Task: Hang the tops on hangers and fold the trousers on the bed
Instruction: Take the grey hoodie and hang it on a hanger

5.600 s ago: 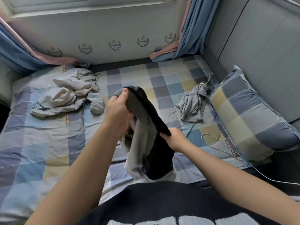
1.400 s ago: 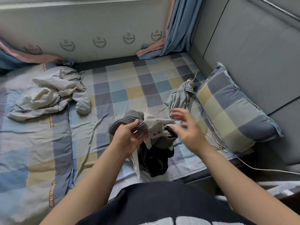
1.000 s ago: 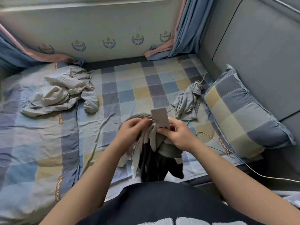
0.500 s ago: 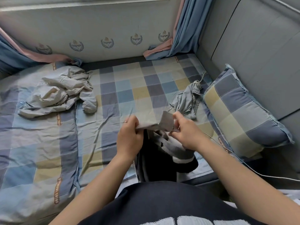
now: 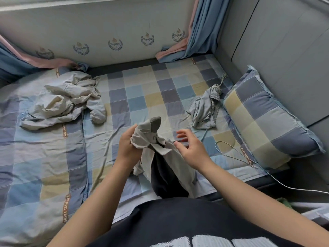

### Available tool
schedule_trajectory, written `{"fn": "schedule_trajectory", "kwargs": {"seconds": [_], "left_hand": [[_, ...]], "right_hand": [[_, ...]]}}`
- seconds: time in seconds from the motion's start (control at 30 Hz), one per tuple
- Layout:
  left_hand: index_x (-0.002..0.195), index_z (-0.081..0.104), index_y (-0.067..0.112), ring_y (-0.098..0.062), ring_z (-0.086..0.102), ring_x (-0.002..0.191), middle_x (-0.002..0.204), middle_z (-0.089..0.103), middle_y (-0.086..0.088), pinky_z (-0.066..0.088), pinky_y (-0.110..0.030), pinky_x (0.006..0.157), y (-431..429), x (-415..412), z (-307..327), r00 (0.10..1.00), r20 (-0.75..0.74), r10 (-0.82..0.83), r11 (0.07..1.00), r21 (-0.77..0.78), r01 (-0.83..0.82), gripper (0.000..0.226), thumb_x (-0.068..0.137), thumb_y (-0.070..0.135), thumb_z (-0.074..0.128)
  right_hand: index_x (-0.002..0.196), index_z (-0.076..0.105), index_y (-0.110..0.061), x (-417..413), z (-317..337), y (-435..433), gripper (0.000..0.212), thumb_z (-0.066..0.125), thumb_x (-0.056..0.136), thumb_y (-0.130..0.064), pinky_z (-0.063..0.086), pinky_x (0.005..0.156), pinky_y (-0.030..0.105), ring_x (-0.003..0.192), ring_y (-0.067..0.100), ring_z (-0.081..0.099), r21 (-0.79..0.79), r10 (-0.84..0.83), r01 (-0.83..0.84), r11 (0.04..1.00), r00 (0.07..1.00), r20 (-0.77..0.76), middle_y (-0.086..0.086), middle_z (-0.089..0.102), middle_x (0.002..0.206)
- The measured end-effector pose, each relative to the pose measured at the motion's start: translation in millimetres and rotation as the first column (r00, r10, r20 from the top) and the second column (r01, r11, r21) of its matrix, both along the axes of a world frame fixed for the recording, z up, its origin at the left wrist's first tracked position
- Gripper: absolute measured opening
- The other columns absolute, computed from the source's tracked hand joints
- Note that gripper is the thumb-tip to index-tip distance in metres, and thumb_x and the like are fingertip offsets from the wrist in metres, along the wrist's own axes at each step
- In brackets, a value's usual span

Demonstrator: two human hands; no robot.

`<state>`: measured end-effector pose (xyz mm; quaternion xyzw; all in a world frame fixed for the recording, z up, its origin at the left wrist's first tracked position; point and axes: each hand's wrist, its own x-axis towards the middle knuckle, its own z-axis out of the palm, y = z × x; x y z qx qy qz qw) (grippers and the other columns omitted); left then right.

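My left hand [image 5: 127, 147] grips the bunched top of a grey and black garment [image 5: 165, 166], which hangs down over the bed's near edge. A ribbed grey band sticks up above my fingers. My right hand [image 5: 191, 148] hovers just right of the garment with its fingers spread, holding nothing. A crumpled beige garment [image 5: 58, 102] lies at the back left of the bed [image 5: 142, 93]. A crumpled light grey garment [image 5: 206, 109] with a drawstring lies at the right, beside the pillow [image 5: 267, 118].
A white cable [image 5: 236, 157] loops over the bed's near right corner and runs off to the right. Blue and pink curtains [image 5: 194, 36] hang at the back corners. A grey padded headboard [image 5: 284, 47] rises behind the pillow.
My right hand has let go of the garment and now hovers with fingers spread. My left hand has lifted the bunched top so the ribbed band stands up.
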<state>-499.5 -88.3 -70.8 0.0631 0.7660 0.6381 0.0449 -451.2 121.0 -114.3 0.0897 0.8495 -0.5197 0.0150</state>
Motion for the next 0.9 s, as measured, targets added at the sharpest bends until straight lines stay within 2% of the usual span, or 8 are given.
{"fn": "schedule_trajectory", "kwargs": {"seconds": [0.1, 0.23, 0.43, 0.63, 0.7, 0.8, 0.83, 0.9], "left_hand": [[0.1, 0.067, 0.009, -0.015, 0.062, 0.085, 0.092, 0.065, -0.009, 0.051, -0.03, 0.079, -5.2, -1.0, 7.0, 0.996, 0.06, -0.067, 0.997, 0.049, 0.064, 0.041, 0.084, -0.028, 0.057], [0.119, 0.059, -0.016, -0.017, 0.065, 0.086, 0.102, 0.064, -0.018, 0.054, -0.031, 0.079, -9.2, 1.3, 10.8, 0.986, 0.14, -0.09, 0.99, 0.12, 0.073, 0.032, 0.09, -0.025, 0.051], [0.119, 0.062, -0.006, -0.013, 0.064, 0.084, 0.098, 0.065, -0.016, 0.054, -0.022, 0.073, -22.3, 2.5, 15.2, 0.976, 0.144, -0.163, 0.985, 0.074, 0.154, 0.04, 0.086, -0.027, 0.051], [0.108, 0.069, -0.002, -0.014, 0.065, 0.083, 0.091, 0.071, -0.011, 0.055, -0.029, 0.074, -33.9, 0.6, 6.0, 0.985, 0.1, -0.137, 0.99, -0.031, 0.141, 0.034, 0.085, -0.023, 0.058], [0.091, 0.07, 0.0, -0.016, 0.061, 0.077, 0.081, 0.069, -0.011, 0.05, -0.031, 0.069, -48.8, -4.9, -0.8, 0.995, 0.056, -0.077, 0.96, -0.266, 0.09, 0.018, 0.084, -0.013, 0.059], [0.089, 0.063, 0.008, -0.022, 0.056, 0.09, 0.092, 0.063, -0.012, 0.043, -0.034, 0.076, -71.4, -14.1, -2.2, 0.978, 0.173, -0.113, 0.679, -0.706, 0.203, 0.006, 0.088, 0.008, 0.069], [0.101, 0.064, 0.014, -0.019, 0.055, 0.102, 0.107, 0.062, -0.004, 0.043, -0.033, 0.085, -74.7, -14.7, 1.3, 0.956, 0.263, -0.129, 0.632, -0.721, 0.284, 0.022, 0.086, 0.022, 0.077], [0.124, 0.06, 0.03, -0.006, 0.048, 0.117, 0.127, 0.053, 0.013, 0.04, -0.03, 0.096, -68.2, -13.2, 15.8, 0.93, 0.327, -0.171, 0.73, -0.592, 0.342, 0.061, 0.073, 0.053, 0.084]], "right_hand": [[0.146, 0.04, -0.034, -16.6, 3.0, -10.8, 0.06, 0.068, 0.093, -0.029, 0.036, 0.106, 0.032, 0.127, 0.014, 0.042, 0.044, 0.091, -0.094, 0.995, 0.994, 0.056, -0.002, 0.045, 0.141], [0.152, 0.034, -0.038, -34.5, 8.8, -27.2, 0.068, 0.063, 0.092, -0.021, 0.026, 0.118, 0.038, 0.142, 0.022, 0.032, 0.089, 0.249, -0.259, 0.962, 0.962, 0.112, -0.002, 0.039, 0.154], [0.129, 0.061, -0.026, -49.3, 30.4, -29.4, 0.048, 0.052, 0.094, 0.005, 0.049, 0.102, 0.025, 0.119, 0.005, 0.062, -0.387, 0.446, -0.402, 0.83, 0.894, 0.027, -0.007, 0.069, 0.123], [0.107, 0.07, -0.009, -56.1, 41.1, -22.9, 0.02, 0.058, 0.097, 0.003, 0.055, 0.089, 0.036, 0.097, 0.02, 0.069, -0.223, 0.356, -0.352, 0.909, 0.934, -0.024, 0.012, 0.074, 0.103], [0.089, 0.065, -0.019, -55.1, 47.7, -16.6, 0.021, 0.059, 0.097, -0.001, 0.05, 0.068, 0.034, 0.069, 0.012, 0.061, -0.161, 0.282, -0.292, 0.943, 0.956, -0.08, 0.003, 0.07, 0.079], [0.085, 0.062, -0.021, -55.4, 61.1, -5.2, 0.014, 0.064, 0.096, -0.012, 0.048, 0.065, 0.042, 0.063, 0.028, 0.055, -0.003, 0.244, -0.246, 0.969, 0.961, -0.133, 0.003, 0.064, 0.069], [0.085, 0.063, -0.022, -55.4, 66.5, -2.6, 0.012, 0.066, 0.094, -0.015, 0.049, 0.066, 0.041, 0.063, 0.025, 0.055, 0.056, 0.266, -0.261, 0.964, 0.955, -0.133, -0.001, 0.063, 0.069], [0.084, 0.067, -0.024, -54.8, 77.0, -4.0, 0.009, 0.07, 0.091, -0.02, 0.051, 0.066, 0.037, 0.061, 0.014, 0.055, 0.16, 0.337, -0.317, 0.935, 0.934, -0.115, -0.009, 0.063, 0.069]]}}
